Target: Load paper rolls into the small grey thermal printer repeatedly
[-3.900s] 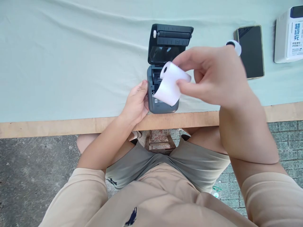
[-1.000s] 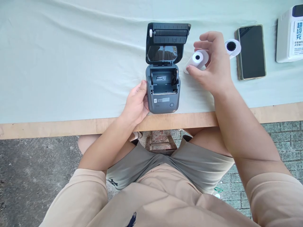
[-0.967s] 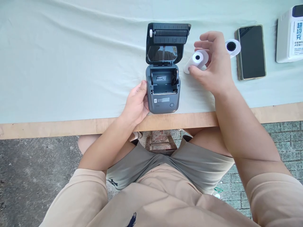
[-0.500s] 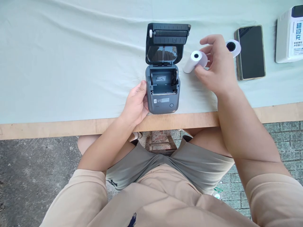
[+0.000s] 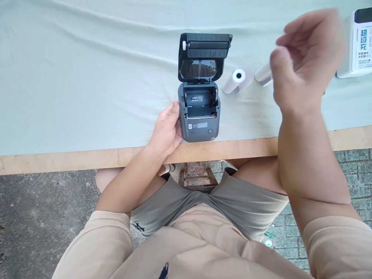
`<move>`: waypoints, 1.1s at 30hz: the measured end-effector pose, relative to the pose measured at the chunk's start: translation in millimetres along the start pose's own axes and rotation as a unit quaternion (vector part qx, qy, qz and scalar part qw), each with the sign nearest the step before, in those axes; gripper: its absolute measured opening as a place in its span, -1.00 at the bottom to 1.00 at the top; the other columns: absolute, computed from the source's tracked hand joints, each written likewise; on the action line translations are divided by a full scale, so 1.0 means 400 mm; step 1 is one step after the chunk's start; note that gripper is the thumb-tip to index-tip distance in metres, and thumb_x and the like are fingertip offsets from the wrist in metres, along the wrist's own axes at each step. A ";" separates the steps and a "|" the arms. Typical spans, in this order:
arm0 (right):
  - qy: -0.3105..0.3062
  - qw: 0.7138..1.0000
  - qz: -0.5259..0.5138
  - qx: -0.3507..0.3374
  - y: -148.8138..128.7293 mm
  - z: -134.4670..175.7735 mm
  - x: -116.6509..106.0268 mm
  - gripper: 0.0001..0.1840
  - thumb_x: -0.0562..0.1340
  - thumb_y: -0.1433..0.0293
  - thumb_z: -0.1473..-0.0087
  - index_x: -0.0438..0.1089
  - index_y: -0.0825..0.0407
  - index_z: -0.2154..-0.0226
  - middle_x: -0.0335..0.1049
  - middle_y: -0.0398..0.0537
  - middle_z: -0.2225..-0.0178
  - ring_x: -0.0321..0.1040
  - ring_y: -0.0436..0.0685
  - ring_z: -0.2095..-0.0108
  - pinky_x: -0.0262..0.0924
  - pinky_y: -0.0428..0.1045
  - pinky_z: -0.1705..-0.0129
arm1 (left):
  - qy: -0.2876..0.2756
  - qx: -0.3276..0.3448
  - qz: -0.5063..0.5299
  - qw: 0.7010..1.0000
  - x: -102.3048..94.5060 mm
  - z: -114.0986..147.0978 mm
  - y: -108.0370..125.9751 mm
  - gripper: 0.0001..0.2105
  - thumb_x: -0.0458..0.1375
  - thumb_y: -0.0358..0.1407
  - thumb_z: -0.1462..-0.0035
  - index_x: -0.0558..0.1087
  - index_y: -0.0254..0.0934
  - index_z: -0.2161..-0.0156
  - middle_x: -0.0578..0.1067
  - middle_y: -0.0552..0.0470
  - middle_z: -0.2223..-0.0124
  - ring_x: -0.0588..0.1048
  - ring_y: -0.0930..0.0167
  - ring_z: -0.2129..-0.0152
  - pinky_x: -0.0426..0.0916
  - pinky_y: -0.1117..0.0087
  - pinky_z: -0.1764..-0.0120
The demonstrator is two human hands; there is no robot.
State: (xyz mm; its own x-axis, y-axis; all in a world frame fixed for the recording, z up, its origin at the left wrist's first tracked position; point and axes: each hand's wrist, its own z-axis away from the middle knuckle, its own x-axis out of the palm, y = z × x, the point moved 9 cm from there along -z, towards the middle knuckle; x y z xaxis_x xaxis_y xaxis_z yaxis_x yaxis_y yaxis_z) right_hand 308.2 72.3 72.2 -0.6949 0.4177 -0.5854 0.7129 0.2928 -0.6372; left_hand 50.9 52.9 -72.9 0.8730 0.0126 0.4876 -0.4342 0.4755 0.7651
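A dark grey label printer [image 5: 199, 130] stands near the table's front edge with its lid [image 5: 205, 56] raised and its paper bay bare. Against its left side, my left hand [image 5: 167, 128] grips the body, thumb along the edge. Just right of the printer, a white paper roll [image 5: 231, 83] shows its dark core and a loose paper end. A second white roll [image 5: 263, 73] lies farther right, partly covered by my right hand [image 5: 308, 66]. That hand is blurred, raised over the table, with thumb and fingers apart and nothing visible in them.
At the far right is a white box-shaped device [image 5: 353, 58] with a dark top panel and Chinese print. A pale green cloth [image 5: 87, 85] covers the table back from its bare wooden front edge [image 5: 72, 155]. My right hand now hides the phone.
My right hand has left the nearer paper roll and moved right and away from me, over the second roll and phone. The nearer roll stays beside the printer. My left hand keeps its hold.
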 end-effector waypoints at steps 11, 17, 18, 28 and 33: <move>-0.135 0.947 0.225 0.187 0.154 -0.003 0.044 -0.42 0.34 0.52 -0.07 0.44 -0.09 -0.16 0.44 0.14 -0.23 0.38 0.35 -0.26 0.18 0.30 -0.40 | -0.005 -0.001 -0.007 1.000 0.001 -0.001 0.003 -0.65 0.16 0.01 -0.44 0.62 -0.22 0.16 0.75 0.04 0.18 0.75 0.39 0.24 0.68 0.41 0.19; -0.148 0.925 0.243 0.253 0.166 0.003 0.026 -0.30 0.40 0.61 0.02 0.44 -0.10 -0.17 0.47 0.14 -0.20 0.42 0.41 -0.23 0.27 0.29 -0.30 | -0.004 -0.003 -0.021 1.000 -0.003 -0.003 -0.001 -0.60 0.12 0.06 -0.44 0.64 -0.21 0.13 0.73 0.01 0.15 0.76 0.32 0.22 0.68 0.27 0.09; -0.146 0.922 0.243 0.265 0.171 0.004 0.026 -0.30 0.38 0.62 0.02 0.44 -0.13 -0.16 0.52 0.10 -0.11 0.49 0.41 -0.13 0.32 0.29 -0.23 | -0.003 -0.002 -0.021 1.000 -0.004 -0.003 -0.001 -0.60 0.11 0.05 -0.45 0.64 -0.21 0.13 0.73 0.01 0.15 0.75 0.31 0.22 0.68 0.26 0.08; -0.065 0.949 0.179 0.250 0.192 0.001 0.021 -0.57 0.45 0.44 0.03 0.38 -0.22 0.13 0.55 -0.05 0.11 0.46 0.32 0.10 0.33 0.27 -0.07 | 0.000 -0.006 0.000 1.000 0.003 0.001 0.004 -0.65 0.13 -0.05 -0.47 0.64 -0.22 0.18 0.75 0.05 0.18 0.73 0.39 0.26 0.66 0.41 0.21; -0.027 0.975 0.135 0.176 0.201 -0.013 -0.001 -0.48 0.37 0.44 -0.01 0.48 -0.06 -0.08 0.53 -0.02 0.11 0.42 0.24 0.19 0.31 0.18 0.06 | 0.002 -0.003 -0.004 1.000 0.000 0.000 0.003 -0.68 0.14 -0.07 -0.46 0.64 -0.22 0.17 0.75 0.03 0.16 0.75 0.35 0.22 0.67 0.34 0.13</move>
State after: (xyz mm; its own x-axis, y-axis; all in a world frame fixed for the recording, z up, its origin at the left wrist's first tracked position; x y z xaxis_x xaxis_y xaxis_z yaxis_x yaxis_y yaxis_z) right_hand 366.2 100.1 23.7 -0.4971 0.3899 -0.7752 0.8006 -0.1384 -0.5830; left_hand 50.4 53.4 -72.2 0.8770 0.0128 0.4803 -0.4263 0.4816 0.7657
